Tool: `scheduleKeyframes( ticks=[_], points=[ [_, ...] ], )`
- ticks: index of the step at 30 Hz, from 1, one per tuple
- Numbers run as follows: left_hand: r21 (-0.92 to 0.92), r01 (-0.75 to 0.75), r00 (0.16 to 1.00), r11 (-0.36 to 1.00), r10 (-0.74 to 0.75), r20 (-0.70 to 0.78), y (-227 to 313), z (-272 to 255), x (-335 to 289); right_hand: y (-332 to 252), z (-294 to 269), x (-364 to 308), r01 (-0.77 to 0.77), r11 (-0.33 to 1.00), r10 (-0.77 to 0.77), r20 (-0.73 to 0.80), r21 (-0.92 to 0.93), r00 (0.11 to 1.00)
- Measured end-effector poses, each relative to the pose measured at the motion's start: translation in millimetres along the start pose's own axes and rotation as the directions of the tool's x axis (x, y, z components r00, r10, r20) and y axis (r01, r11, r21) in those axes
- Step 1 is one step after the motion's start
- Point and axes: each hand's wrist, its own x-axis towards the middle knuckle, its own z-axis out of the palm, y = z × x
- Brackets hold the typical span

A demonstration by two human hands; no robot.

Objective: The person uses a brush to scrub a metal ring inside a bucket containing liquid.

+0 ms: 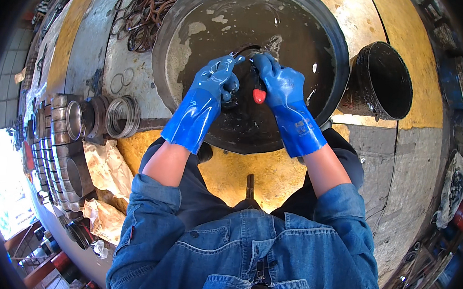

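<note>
Both my hands wear long blue rubber gloves and are over a wide round black tub [341,50] of murky brown liquid. My left hand [213,76] is closed on a thin dark ring [244,48], whose upper arc shows between the two hands. My right hand [282,82] is closed at the ring's right side. A dark tool with a red handle end [259,96] sticks out below the right fingers. Its working end is hidden under the glove, so its kind cannot be made out. The liquid is stirred just beyond the right fingertips.
A pile of rusty rings [149,18] lies left of the tub. Thin wire-like rings [123,116] and metal cylinders [66,143] stand nearer on the left, beside brown paper [107,169]. A black bucket [354,80] leans at the tub's right.
</note>
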Motion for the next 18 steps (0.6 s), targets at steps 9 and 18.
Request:
scheduleKeyframes(
  ticks=[9, 18],
  points=[
    [-0.012, -0.093, 0.995, 0.996, 0.093, 0.029, 8.0, 8.2, -11.1, -8.2, -3.7, 9.4, -0.749, 0.613, 0.503, 0.608, 0.251, 0.615],
    [-0.004, -0.118, 0.993, 0.993, 0.118, -0.013, 2.6, 4.4, -3.6, -17.3, -24.8, 6.2, -0.353, 0.806, 0.35, 0.098, 0.476, 0.932]
  ],
)
